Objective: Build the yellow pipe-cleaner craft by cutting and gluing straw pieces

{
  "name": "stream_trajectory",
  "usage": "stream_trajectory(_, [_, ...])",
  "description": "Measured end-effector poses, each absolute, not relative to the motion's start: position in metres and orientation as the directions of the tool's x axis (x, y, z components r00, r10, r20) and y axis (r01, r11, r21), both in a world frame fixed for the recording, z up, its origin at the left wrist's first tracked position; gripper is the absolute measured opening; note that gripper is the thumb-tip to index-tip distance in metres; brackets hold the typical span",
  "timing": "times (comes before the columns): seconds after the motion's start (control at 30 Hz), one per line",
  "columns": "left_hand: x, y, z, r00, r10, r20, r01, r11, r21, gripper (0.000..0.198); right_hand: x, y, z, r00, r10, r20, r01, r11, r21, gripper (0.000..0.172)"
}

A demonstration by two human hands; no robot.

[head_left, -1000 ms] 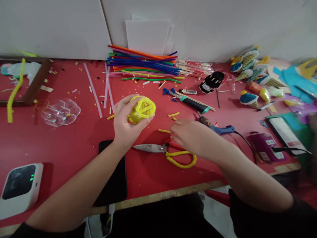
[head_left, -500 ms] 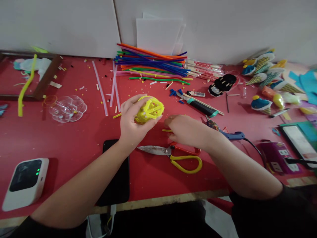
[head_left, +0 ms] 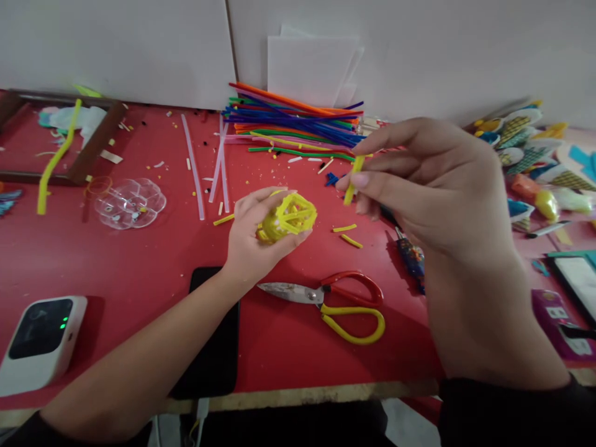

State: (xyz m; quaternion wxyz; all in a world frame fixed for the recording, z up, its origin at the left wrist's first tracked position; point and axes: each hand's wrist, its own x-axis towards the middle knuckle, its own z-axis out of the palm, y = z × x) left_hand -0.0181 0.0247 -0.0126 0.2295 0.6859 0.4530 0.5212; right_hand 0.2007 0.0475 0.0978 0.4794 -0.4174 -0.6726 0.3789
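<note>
My left hand [head_left: 254, 233] is closed around a rounded yellow pipe-cleaner frame [head_left: 295, 214], its open spoked end turned to the right. Raised over the table, my right hand [head_left: 419, 186] pinches a short yellow pipe-cleaner piece [head_left: 355, 180] between thumb and fingers. Below it, two more cut yellow pieces [head_left: 344, 228] lie on the red tabletop. Scissors [head_left: 313, 295] with one red and one yellow handle rest in front of both hands, blades pointing left. A hot glue gun [head_left: 412, 261] is partly hidden behind my right wrist.
A bundle of coloured pipe cleaners [head_left: 293, 118] lies at the back by the wall. To the left are a clear flower-shaped tray [head_left: 130, 203], a wooden frame [head_left: 100, 139] and a white device [head_left: 44, 341]. A black phone [head_left: 212, 347] sits under my left forearm. Small cone-shaped crafts [head_left: 521, 143] stand at right.
My right hand has lifted from the table near the scissors, up and to the right, with a yellow piece in its fingers. My left hand still holds the yellow frame, turned slightly.
</note>
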Motion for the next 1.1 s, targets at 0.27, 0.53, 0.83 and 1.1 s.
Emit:
stream_trajectory(0.27, [-0.017,0.023,-0.013,0.122,0.878,0.464,0.286,-0.479,0.83,0.049,0.181,0.041,0.094,-0.285,0.909,0.305,0.068,0.337,-0.939,0.018])
stream_trajectory(0.53, [-0.017,0.024,-0.007,0.137,0.864,0.484,0.334,-0.5,0.799,0.047,0.184,0.035,0.093,-0.381,0.818,0.431,0.245,0.539,-0.806,0.008])
stream_trajectory(0.83, [-0.017,0.026,-0.01,0.132,0.863,0.488,0.307,-0.504,0.807,0.043,0.19,0.038,0.086,-0.533,0.534,0.656,0.268,0.842,-0.468,0.021])
stream_trajectory(1.1, [-0.014,0.024,-0.006,0.117,0.882,0.456,0.307,-0.469,0.828,0.039,0.194,0.04,0.081,-0.499,0.562,0.66,0.361,0.827,-0.431,0.015])
